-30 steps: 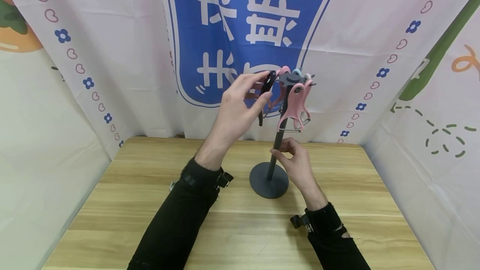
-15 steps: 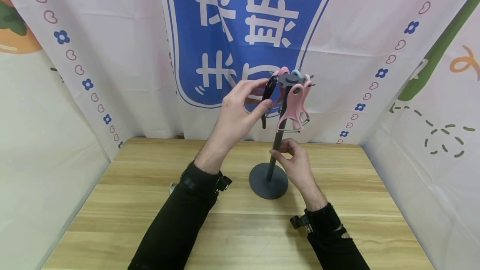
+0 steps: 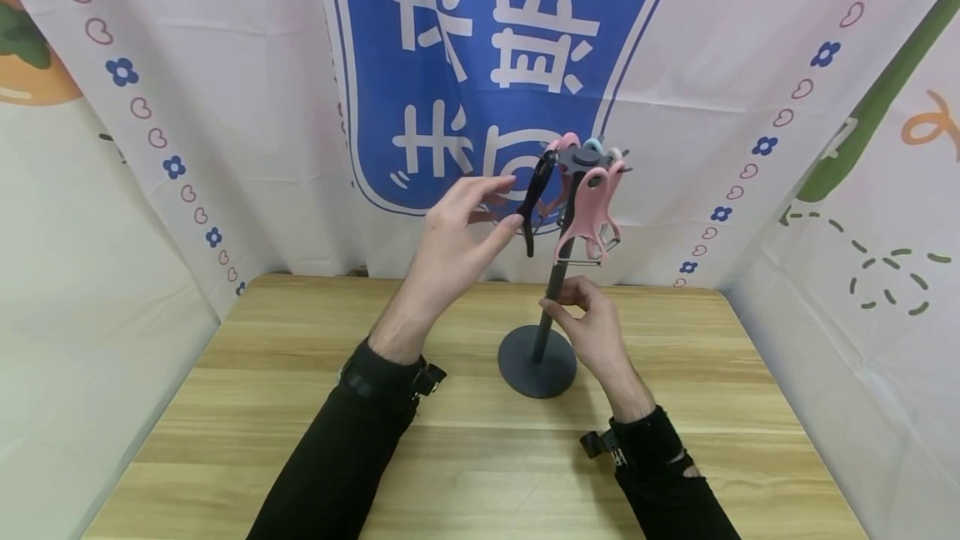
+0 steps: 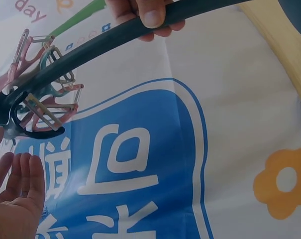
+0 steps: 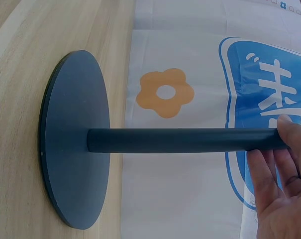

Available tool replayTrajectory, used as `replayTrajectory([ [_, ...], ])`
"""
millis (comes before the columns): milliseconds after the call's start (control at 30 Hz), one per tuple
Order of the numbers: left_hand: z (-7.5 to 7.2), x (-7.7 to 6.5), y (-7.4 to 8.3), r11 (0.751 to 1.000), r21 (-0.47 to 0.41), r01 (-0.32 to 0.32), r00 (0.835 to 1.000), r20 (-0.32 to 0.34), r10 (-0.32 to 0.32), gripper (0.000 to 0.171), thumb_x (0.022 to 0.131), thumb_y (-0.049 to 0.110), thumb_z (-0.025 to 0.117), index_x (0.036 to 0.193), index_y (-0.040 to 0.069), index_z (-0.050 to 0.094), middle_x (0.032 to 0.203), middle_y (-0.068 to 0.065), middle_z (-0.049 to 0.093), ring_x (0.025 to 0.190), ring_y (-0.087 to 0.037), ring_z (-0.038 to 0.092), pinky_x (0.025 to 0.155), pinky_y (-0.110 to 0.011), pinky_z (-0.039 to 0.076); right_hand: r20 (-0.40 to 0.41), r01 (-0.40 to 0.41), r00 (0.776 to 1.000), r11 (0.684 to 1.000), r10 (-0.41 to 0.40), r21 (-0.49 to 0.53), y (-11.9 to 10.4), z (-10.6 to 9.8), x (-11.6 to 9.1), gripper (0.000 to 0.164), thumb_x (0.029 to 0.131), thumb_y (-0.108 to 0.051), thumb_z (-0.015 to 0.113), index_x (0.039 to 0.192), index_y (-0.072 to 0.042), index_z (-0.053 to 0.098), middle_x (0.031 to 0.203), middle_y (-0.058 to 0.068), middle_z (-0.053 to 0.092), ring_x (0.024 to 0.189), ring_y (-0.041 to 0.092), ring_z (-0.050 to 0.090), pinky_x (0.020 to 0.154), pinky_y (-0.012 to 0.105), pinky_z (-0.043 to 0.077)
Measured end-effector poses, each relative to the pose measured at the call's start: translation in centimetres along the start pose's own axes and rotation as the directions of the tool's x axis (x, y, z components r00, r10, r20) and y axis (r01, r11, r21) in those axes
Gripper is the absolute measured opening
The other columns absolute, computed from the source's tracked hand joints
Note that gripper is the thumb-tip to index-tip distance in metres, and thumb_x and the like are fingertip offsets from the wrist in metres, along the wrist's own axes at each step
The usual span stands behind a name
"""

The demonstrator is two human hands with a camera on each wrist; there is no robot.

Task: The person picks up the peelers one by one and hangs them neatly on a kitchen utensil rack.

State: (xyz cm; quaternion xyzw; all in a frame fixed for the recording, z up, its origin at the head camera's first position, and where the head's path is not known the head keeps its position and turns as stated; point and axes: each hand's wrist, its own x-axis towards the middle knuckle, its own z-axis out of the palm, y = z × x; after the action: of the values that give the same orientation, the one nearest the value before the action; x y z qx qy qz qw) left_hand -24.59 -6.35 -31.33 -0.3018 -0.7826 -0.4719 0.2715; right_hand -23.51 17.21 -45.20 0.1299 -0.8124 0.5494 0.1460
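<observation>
A dark grey stand (image 3: 537, 361) with a round base and upright pole rises from the table. Several Y-shaped peelers hang around its hooked top, among them a pink peeler (image 3: 590, 211) and a black peeler (image 3: 536, 190) on the left side. My left hand (image 3: 461, 236) is beside the black peeler, fingers spread and relaxed, holding nothing. Its thumb tip is very close to the peeler; whether they touch I cannot tell. Lower down, my right hand (image 3: 592, 327) pinches the pole (image 5: 190, 140) between thumb and fingers. Light blue and white handle loops show behind, mostly hidden.
The wooden table (image 3: 300, 423) carries the stand near its back edge. A printed cloth (image 3: 262, 140) with a blue sign hangs behind, and more cloth encloses both sides.
My left hand has let go of the black peeler and drawn back to the left and down. The peeler hangs on the stand. My right hand stays on the pole.
</observation>
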Motion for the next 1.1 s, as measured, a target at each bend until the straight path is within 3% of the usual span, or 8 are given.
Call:
replayTrajectory([
  [233, -1.2, -1.5, -0.6, 0.997, 0.075, 0.028, 0.999, 0.016, -0.029, 0.049, 0.1, 0.04, 0.067, 0.144, 0.021, 0.06, 0.135, 0.002, 0.059, 0.114, -0.014, 0.062, 0.093, -0.029, 0.055, -0.002, 0.003, 1.0, 1.0, -0.003, 0.004, 0.1, -0.1, 0.0, 0.022, 0.093, -0.033, 0.078, 0.108, -0.02, 0.069, 0.101, -0.002, 0.073, 0.098, 0.016, 0.069, 0.084, 0.041, 0.06],
  [400, -2.4, -2.8, -1.6, 0.994, 0.102, 0.046, 0.999, 0.007, -0.047, 0.047, 0.099, 0.035, 0.069, 0.142, 0.018, 0.061, 0.133, 0.003, 0.06, 0.114, -0.009, 0.06, 0.095, -0.031, 0.055, -0.006, 0.004, 1.0, 1.0, -0.004, 0.004, -0.2, 0.0, 0.0, 0.022, 0.093, -0.03, 0.078, 0.109, -0.016, 0.069, 0.101, 0.001, 0.073, 0.098, 0.018, 0.068, 0.084, 0.042, 0.06],
  [667, -4.2, -4.5, -3.0, 0.984, 0.178, 0.026, 1.0, 0.003, -0.027, 0.046, 0.097, 0.031, 0.072, 0.14, 0.015, 0.063, 0.133, 0.0, 0.062, 0.114, -0.012, 0.062, 0.096, -0.032, 0.055, 0.0, 0.003, 1.0, 1.0, -0.003, -0.004, 0.1, 0.0, 0.1, 0.024, 0.093, -0.034, 0.077, 0.11, -0.019, 0.069, 0.102, -0.002, 0.073, 0.098, 0.016, 0.068, 0.083, 0.042, 0.06],
  [1100, -6.8, -7.9, -5.4, 0.959, 0.27, 0.085, 0.995, 0.021, -0.094, 0.046, 0.097, 0.025, 0.074, 0.14, 0.015, 0.063, 0.133, -0.001, 0.062, 0.114, -0.017, 0.063, 0.095, -0.041, 0.056, -0.003, 0.001, 1.0, 1.0, -0.001, -0.015, 0.1, -0.1, 0.0, 0.025, 0.093, -0.035, 0.077, 0.11, -0.019, 0.069, 0.102, -0.002, 0.073, 0.099, 0.017, 0.068, 0.083, 0.043, 0.06],
])
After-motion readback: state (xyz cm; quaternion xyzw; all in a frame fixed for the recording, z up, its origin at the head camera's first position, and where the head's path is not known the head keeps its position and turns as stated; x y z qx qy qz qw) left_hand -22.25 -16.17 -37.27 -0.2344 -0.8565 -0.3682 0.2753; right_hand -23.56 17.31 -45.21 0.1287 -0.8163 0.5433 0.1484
